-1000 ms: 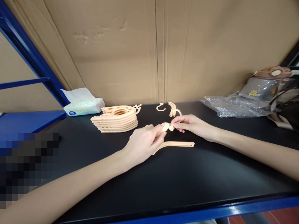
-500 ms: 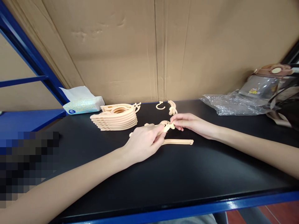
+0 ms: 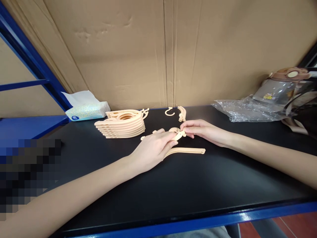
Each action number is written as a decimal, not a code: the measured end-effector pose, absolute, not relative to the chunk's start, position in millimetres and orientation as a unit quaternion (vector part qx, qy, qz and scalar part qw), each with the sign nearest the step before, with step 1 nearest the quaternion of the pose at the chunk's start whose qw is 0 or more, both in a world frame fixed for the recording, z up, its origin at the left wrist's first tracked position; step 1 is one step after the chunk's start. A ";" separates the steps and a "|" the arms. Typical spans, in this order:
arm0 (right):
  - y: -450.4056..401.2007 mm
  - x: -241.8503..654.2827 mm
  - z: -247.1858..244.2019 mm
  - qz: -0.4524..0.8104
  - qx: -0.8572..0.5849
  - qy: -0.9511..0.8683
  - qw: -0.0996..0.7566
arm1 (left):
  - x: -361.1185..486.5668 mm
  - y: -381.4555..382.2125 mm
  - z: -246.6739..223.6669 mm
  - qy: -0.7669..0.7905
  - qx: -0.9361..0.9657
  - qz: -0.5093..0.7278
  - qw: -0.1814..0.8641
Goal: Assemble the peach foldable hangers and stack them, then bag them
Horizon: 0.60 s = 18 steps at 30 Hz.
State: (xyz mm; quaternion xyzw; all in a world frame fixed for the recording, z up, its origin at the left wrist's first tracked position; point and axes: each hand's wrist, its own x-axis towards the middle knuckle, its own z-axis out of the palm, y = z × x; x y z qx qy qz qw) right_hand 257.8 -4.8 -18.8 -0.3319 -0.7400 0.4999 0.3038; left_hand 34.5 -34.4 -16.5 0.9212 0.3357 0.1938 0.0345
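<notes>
Compared with the earlier frames, a thin curved part (image 3: 175, 129) of cream plastic, which was showing close to the right fingers, is now seen as a low arch beside the left fingertips. It appears together with the small cream plastic hanger piece (image 3: 179, 136), which lies between the two hands, over the middle of the black flat tabletop (image 3: 210, 178).

The bare left hand (image 3: 154, 147) has its thumb and fingers closed on this hanger piece from the left side, with the back of the hand turned up. The bare right hand (image 3: 204, 131) pinches the other end of it with the thumb and fingertips, so both grips are together on the same piece. How its parts join is too small to tell.

Just in front of the piece lies a long, slightly bent cream plastic arm (image 3: 189, 150), partly hidden by the left hand. Behind the hands rest a single cream plastic hook (image 3: 169, 112) and, to its right, a few short curved cream strips (image 3: 182, 112). To the left is a neat stack of cream plastic hangers (image 3: 121, 128), and near it a pale patterned tissue pack (image 3: 86, 111) with one white sheet standing out. On the right, a crumpled transparent plastic bag (image 3: 244, 110) lies near a clear bottle with a brown lid (image 3: 277, 90).
</notes>
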 end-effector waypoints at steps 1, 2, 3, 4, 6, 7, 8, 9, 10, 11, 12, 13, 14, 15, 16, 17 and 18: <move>-4.6 257.9 -19.2 0.500 -0.333 -0.739 0.305 | 34.5 -34.2 -16.4 0.332 0.922 0.196 0.035; -4.4 258.0 -19.7 0.499 -0.334 -0.738 0.307 | 34.6 -34.1 -16.4 0.330 0.923 0.197 0.035; -4.2 257.9 -20.2 0.499 -0.334 -0.737 0.309 | 34.6 -34.0 -16.3 0.328 0.923 0.196 0.032; -4.1 257.8 -20.7 0.497 -0.337 -0.737 0.312 | 34.6 -34.0 -16.1 0.328 0.924 0.194 0.029; -4.1 257.4 -21.5 0.487 -0.346 -0.736 0.318 | 34.8 -34.4 -15.5 0.333 0.924 0.187 0.023; -4.1 257.1 -21.8 0.481 -0.353 -0.736 0.320 | 35.0 -34.7 -15.1 0.337 0.924 0.182 0.022; -4.1 256.9 -22.0 0.474 -0.360 -0.737 0.322 | 35.3 -35.0 -14.6 0.341 0.923 0.176 0.022; -4.1 256.7 -22.2 0.467 -0.365 -0.738 0.323 | 35.7 -35.3 -14.2 0.345 0.923 0.169 0.023; -4.1 256.6 -22.3 0.463 -0.368 -0.739 0.323 | 36.1 -35.5 -13.8 0.347 0.923 0.163 0.024; -4.0 256.4 -22.4 0.459 -0.369 -0.741 0.323 | 36.5 -35.6 -13.5 0.348 0.924 0.157 0.023; -4.0 256.2 -22.4 0.455 -0.369 -0.743 0.323 | 36.9 -35.5 -13.5 0.349 0.925 0.152 0.021; -3.9 255.9 -22.3 0.451 -0.368 -0.746 0.323 | 37.3 -35.4 -13.5 0.349 0.925 0.148 0.017; -3.9 255.6 -22.1 0.447 -0.367 -0.750 0.322 | 37.6 -35.2 -13.8 0.349 0.926 0.145 0.012; -3.9 255.2 -21.9 0.442 -0.368 -0.752 0.321 | 37.8 -34.9 -14.1 0.349 0.926 0.143 0.008; -4.0 254.8 -21.6 0.438 -0.368 -0.755 0.320 | 38.0 -34.7 -14.5 0.351 0.926 0.142 0.003; -4.2 254.5 -21.4 0.434 -0.369 -0.757 0.320 | 38.0 -34.6 -14.8 0.352 0.925 0.141 -0.002; -4.5 254.2 -21.2 0.429 -0.369 -0.760 0.319 | 38.0 -34.5 -15.0 0.355 0.925 0.139 -0.006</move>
